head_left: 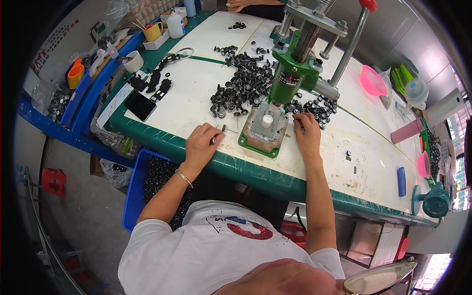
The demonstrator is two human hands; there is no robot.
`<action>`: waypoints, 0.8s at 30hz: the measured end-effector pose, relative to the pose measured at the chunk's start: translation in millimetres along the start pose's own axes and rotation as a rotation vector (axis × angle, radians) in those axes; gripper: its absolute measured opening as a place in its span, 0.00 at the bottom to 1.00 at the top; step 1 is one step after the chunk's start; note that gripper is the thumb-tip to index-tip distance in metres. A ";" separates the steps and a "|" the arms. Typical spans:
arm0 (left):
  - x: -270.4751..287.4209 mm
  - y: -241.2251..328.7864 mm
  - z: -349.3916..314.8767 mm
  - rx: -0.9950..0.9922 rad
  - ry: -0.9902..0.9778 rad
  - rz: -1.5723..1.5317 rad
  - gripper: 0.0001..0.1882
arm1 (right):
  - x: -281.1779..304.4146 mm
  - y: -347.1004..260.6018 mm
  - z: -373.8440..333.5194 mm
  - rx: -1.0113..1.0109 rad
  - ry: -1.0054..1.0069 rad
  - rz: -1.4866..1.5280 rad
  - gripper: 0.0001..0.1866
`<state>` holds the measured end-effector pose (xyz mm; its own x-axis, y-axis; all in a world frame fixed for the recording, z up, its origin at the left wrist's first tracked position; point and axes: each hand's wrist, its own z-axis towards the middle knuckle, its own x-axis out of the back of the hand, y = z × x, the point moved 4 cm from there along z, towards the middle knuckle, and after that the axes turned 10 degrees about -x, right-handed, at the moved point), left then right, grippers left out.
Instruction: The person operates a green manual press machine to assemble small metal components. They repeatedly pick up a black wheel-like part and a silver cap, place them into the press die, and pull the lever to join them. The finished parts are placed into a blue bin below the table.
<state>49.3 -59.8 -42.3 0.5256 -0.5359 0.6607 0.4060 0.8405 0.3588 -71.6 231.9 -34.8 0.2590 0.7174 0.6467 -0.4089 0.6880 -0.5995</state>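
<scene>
My left hand (pixel 198 146) is closed at the front edge of the table, left of the press, with a small black wheel (pixel 213 140) showing at its fingers. Just beyond those fingers lies a thin axle with a black end (pixel 227 129). To the right of the press, my right hand (pixel 307 129) pinches something small and dark that its fingers mostly hide. The green hand press (pixel 291 73) stands between my hands, with a round white piece (pixel 267 119) on its base under the ram. A pile of black wheels on axles (pixel 246 78) lies behind and left of it.
More small wheels (pixel 322 110) lie right of the press. A phone (pixel 140 105) rests at the left; a pink bowl (pixel 372 81), a pink bottle (pixel 407 131) and small fans (pixel 435 200) stand right. A blue bin (pixel 135 191) sits below. Another person's hand (pixel 238 5) shows at the far edge.
</scene>
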 end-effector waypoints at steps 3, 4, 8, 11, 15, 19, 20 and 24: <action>-12.3 -8.5 10.7 0.103 -0.030 -0.242 0.06 | -0.2 0.9 -0.4 -0.016 0.007 0.017 0.06; -17.2 -9.3 15.9 0.134 -0.064 -0.318 0.07 | 0.2 1.5 -0.4 -0.020 0.004 0.016 0.06; -38.1 -14.9 38.3 0.182 -0.171 -0.479 0.10 | -0.2 3.9 0.2 -0.036 0.001 0.020 0.06; -50.2 -21.6 49.7 0.152 -0.222 -0.429 0.12 | 0.1 3.9 0.6 -0.051 0.001 0.034 0.06; -49.1 -15.4 52.7 0.152 -0.246 -0.375 0.13 | 0.9 5.8 0.5 -0.044 0.017 0.046 0.06; -36.4 -7.3 49.9 0.189 -0.008 -0.538 0.10 | 1.2 4.3 0.3 -0.051 0.014 0.071 0.06; -35.6 -10.7 48.3 0.229 0.010 -0.588 0.10 | 2.3 2.4 0.4 -0.054 0.010 0.073 0.06; -37.9 -16.0 48.8 0.314 0.061 -0.842 0.12 | 2.3 4.4 0.4 -0.081 -0.001 0.076 0.06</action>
<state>-13.5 -49.0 -40.9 0.1892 -0.9798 0.0647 0.4568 0.1462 0.8775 -73.1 236.5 -35.8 0.2289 0.7679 0.5983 -0.3551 0.6381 -0.6831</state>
